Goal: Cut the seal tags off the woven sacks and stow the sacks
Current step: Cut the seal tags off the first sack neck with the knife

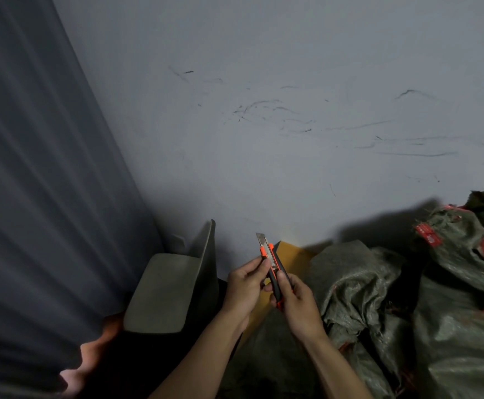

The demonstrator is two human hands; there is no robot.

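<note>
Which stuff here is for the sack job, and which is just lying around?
Job: knife, held by left hand and right hand; sacks; red tags.
Lying about: chair; curtain; yellow board.

- Orange-and-black plastic utility knife [272,267], dull grey blade
- Dark green woven sacks [359,286], red seal tags [428,234]
- Grey moulded chair [166,289]
- Pale grey scuffed wall [264,125]

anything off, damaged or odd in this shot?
Nothing spilled. The wall shows dark scuff streaks. The utility knife, gripped by the left hand and right hand, has its blade out, and the blade looks stained. The far sack has a ragged top edge, with red tags still on it.
</note>
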